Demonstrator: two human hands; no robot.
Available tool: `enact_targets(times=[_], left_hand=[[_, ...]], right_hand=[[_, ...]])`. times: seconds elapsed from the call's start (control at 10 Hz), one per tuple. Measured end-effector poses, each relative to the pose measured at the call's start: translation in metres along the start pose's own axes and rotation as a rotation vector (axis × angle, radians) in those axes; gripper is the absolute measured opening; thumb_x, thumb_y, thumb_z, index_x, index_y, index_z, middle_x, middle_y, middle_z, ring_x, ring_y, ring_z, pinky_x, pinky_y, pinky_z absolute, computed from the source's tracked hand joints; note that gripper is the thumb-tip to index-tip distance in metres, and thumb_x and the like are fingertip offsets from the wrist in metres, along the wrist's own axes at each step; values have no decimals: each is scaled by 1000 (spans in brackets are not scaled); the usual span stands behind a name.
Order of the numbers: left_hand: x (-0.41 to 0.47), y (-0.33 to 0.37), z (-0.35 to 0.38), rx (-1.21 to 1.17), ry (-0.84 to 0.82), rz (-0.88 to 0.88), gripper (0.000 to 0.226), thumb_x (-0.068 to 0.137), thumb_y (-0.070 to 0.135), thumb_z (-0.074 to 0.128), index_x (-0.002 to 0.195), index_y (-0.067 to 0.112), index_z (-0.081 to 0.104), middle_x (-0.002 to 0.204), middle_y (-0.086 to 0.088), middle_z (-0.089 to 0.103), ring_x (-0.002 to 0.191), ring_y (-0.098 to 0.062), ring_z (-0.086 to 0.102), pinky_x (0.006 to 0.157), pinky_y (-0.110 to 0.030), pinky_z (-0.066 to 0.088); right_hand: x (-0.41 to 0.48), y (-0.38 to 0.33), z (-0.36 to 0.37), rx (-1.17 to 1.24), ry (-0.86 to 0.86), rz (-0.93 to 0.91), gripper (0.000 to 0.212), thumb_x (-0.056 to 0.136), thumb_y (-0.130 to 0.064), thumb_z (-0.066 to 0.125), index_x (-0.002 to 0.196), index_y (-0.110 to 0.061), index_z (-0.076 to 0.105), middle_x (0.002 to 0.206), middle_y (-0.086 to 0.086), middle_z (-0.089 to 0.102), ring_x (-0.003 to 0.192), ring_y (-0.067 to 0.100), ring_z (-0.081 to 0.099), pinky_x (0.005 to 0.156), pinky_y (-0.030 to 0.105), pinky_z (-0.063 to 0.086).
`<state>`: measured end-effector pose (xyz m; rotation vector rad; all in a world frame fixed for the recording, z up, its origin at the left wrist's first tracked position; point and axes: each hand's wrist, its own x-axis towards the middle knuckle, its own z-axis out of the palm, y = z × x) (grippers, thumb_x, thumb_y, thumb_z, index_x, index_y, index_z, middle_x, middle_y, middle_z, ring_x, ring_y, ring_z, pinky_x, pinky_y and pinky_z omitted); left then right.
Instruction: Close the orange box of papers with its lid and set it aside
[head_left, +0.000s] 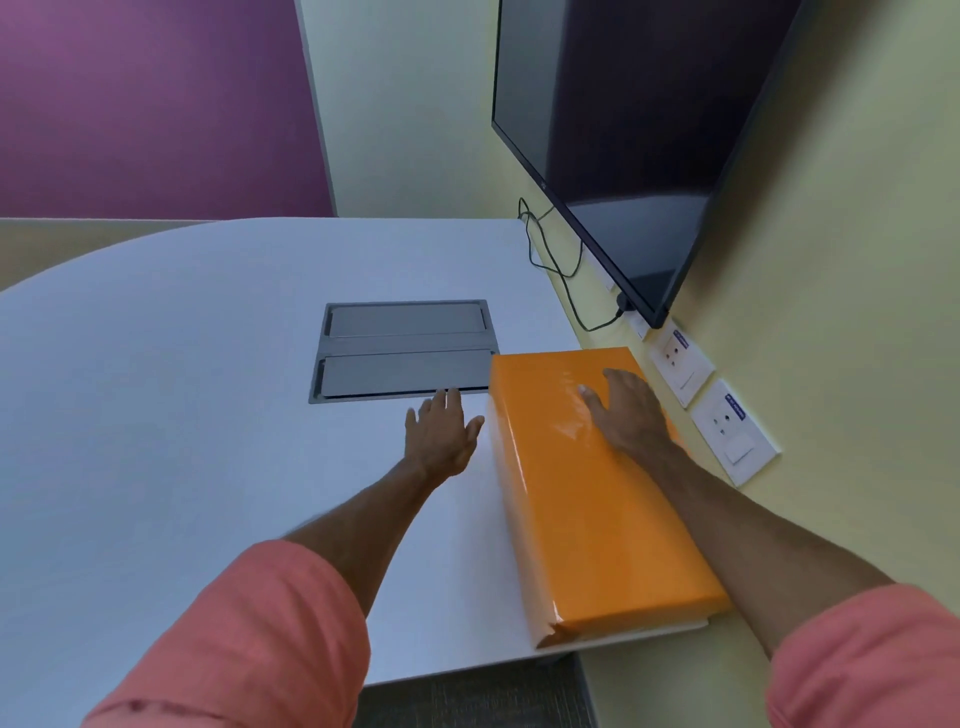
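Observation:
The orange box lies closed on the right side of the white table, its glossy lid on top and its long side running along the wall. My right hand rests flat, fingers spread, on the far part of the lid. Just left of the box, my left hand hovers over the table with fingers apart, its thumb close to the box's left edge and holding nothing. No papers are visible.
A grey metal cable hatch is set into the table beyond my left hand. A dark wall screen hangs at the right with a black cable below it. Wall sockets sit right of the box.

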<state>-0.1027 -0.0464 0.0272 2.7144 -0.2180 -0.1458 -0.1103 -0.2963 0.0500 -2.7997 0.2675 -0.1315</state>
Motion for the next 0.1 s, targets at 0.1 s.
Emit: enact_targets(times=[0.1], left_hand=[[4,-26,-14,98,61,61,61,100,46,31,146,7,28,155,-14,31,143,-31,28,118,-53,18]], right_hand=[[1,-31,6,-48,3,-50,64,98,-48,37,143,-3,39,148,19,43,139,33,37,117,50,26]])
